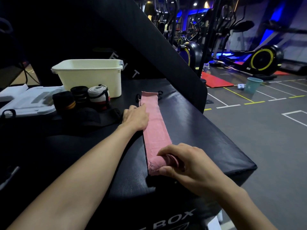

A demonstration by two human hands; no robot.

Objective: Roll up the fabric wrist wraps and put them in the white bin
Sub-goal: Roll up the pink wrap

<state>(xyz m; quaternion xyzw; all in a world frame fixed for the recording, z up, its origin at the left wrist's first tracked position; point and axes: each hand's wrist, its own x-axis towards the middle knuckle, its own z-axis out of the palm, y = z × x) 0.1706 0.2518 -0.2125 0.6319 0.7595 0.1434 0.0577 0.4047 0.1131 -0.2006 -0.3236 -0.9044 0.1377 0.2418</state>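
A pink wrist wrap (153, 123) is lying lengthwise at frame centre on the black padded box (207, 130). The right hand (186, 165) is gripping its rolled near end; the left hand (135, 117) is lying flat, fingers pressing its left edge. The white bin (89, 75) is standing upper left, rolled wraps (81, 96) just before it.

One pink wrap (154, 123), three rolled wraps (81, 97), one white bin (89, 75), two hands (136, 118).

Wrap (155, 128) flat on box (207, 130); rolled wraps (81, 97) left of it, before bin (89, 75)
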